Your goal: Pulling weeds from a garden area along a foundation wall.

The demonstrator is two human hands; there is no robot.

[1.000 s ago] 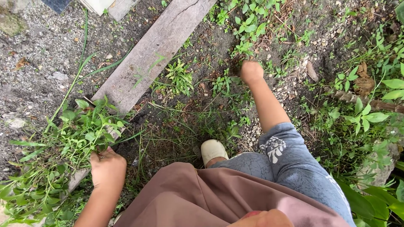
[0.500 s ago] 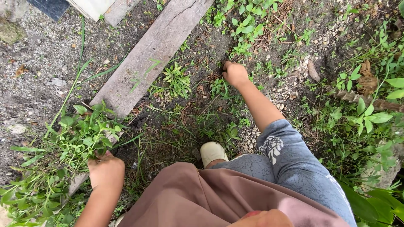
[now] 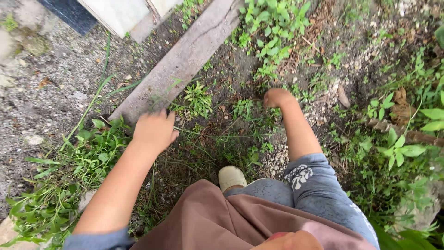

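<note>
Grip, left hand [image 3: 153, 130]: let go of the pile of pulled weeds [image 3: 69, 176] at near left, now lifted, fingers loosely spread and empty, over the near end of the wooden plank [image 3: 185, 60]. Grip, right hand [image 3: 276, 97]: closed in a fist among small weeds [image 3: 243, 107] on the soil, shifted slightly right. Cream shoe [image 3: 232, 177] near centre, unchanged.

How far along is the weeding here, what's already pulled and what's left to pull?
Done: a pile of pulled weeds lies beside the wooden plank. In hand: the right hand is closed low at the soil among small plants; what it grips is hidden. The left hand hovers open over the grass, empty. Left: a spiky weed by the plank, leafy plants beyond, and thick growth on the right.
</note>
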